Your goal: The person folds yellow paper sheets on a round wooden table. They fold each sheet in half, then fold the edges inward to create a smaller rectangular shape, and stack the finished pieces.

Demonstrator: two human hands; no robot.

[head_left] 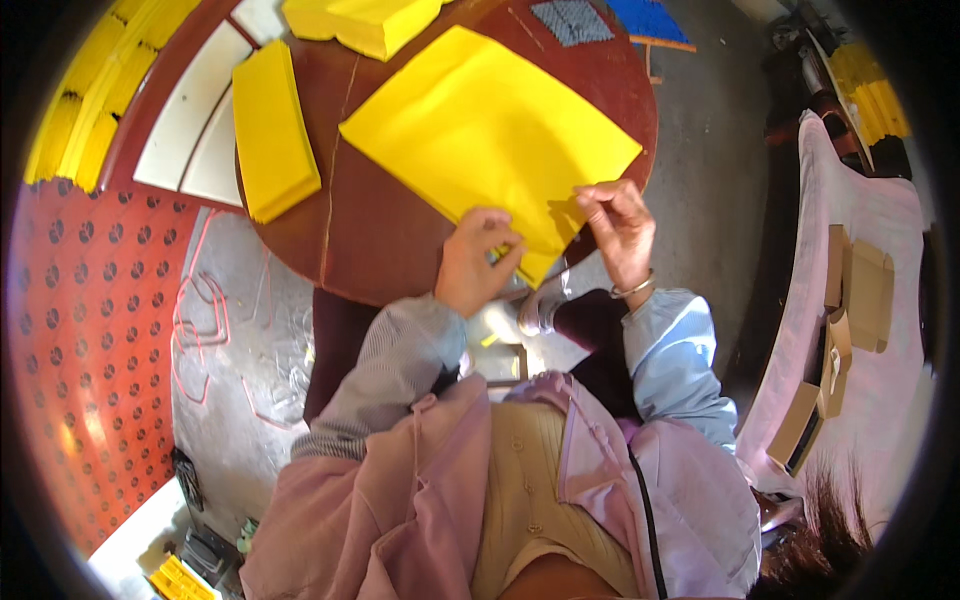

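Observation:
A large yellow paper sheet (490, 130) lies turned cornerwise on the round brown table (390, 240), its near corner reaching past the table's edge. Whether it is one layer or folded, I cannot tell. My left hand (478, 262) is curled around the sheet's near left edge, thumb and fingers bent together. At the near right edge, my right hand (620, 225) pinches the paper between thumb and fingertips. A narrow stack of yellow paper (275, 130) lies on the table's left, and another yellow stack (370, 25) sits at the far side.
A grey patterned pad (570, 22) lies at the table's far right, near a blue-topped stool (650, 22). More yellow stacks (100, 90) stand far left. Open cardboard boxes (865, 295) rest on a pink-covered surface (870, 430) to the right. Pink tubing (205, 320) lies on the floor.

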